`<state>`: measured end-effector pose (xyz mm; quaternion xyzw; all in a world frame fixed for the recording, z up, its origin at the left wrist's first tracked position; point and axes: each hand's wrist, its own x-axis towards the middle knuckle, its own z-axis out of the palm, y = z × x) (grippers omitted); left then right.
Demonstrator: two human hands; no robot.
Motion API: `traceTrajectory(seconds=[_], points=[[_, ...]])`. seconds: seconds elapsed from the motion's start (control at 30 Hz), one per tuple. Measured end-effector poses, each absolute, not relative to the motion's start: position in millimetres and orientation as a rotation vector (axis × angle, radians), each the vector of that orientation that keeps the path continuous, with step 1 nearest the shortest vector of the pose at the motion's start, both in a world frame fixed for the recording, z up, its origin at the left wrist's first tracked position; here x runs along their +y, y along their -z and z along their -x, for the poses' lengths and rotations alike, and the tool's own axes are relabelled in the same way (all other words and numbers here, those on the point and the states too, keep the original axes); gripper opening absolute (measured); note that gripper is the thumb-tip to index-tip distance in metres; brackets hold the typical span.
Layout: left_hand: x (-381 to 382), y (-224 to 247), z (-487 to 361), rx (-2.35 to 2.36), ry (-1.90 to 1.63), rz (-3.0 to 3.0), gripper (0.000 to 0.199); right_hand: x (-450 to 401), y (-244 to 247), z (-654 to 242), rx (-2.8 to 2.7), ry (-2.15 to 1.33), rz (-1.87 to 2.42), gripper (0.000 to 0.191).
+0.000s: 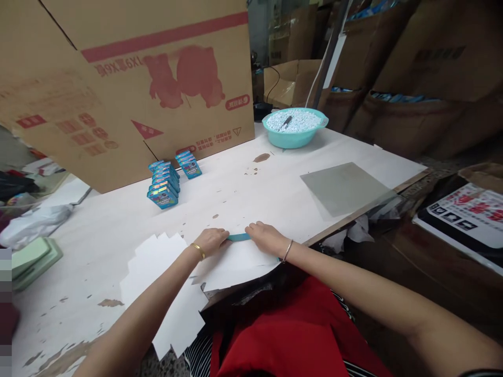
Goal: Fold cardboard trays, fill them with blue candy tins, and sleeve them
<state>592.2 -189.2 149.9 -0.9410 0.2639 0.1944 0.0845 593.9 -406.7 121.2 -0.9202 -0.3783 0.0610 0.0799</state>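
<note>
- Big carton (129, 112): a red line of print with the digits 6 and 9 and X signs (it looks upside down, so which digit is which is uncertain); below, Chinese-looking characters beside a triangular warning sign (237, 131).
- Small blue boxes (163, 195): pale lettering that seems to start "CARAM", the rest too small.
- White panel (463, 222) at right: red characters, blurred, above black square pictograms (451, 216).
- Far carton (436, 57): dark characters, illegible.
</note>
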Motion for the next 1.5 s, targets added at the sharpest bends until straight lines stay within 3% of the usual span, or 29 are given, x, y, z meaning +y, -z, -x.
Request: traceTrajectory(seconds=[0.1,0.47,0.67,0.8,0.93,1.03,1.2,1.4,1.5], points=[[-187,-156,-593,0.829,-0.633,2.755,0.015,-406,-119,-600,-1.341,-0.17,2.776,0.03],[-199,-134,-586,0.622,-0.573,2.744,0.03,-396,-122,-610,-1.505,-0.147,2.846,0.025],[-197,-167,-582,0.582,-0.559,2.817,0.03,-393,-120,-629,-1.588,-0.086,2.855,0.029],[-195,-195,-545,0.9,-0.632,3.103,0.065,-398,-117,-641,-1.62,-0.092,2.799,0.031],[-196,-191,-520,0.929,-0.949,3.256,0.033,-400,-122,-654,-1.569,-0.145,2.768,0.034],[-193,-179,-530,0.726,-1.009,3.442,0.03,-404,-130,-659,-1.484,-0.273,2.676,0.033],[-193,-162,-562,0.491,-1.076,3.65,0.022,-429,-123,-645,-1.313,0.024,2.567,0.063],[-204,-136,-579,0.45,-1.296,3.667,0.017,-465,-115,-635,-0.964,-0.197,2.243,0.048],[-206,-131,-575,0.472,-1.177,3.694,0.014,-471,-120,-604,-0.877,0.019,2.149,0.052]])
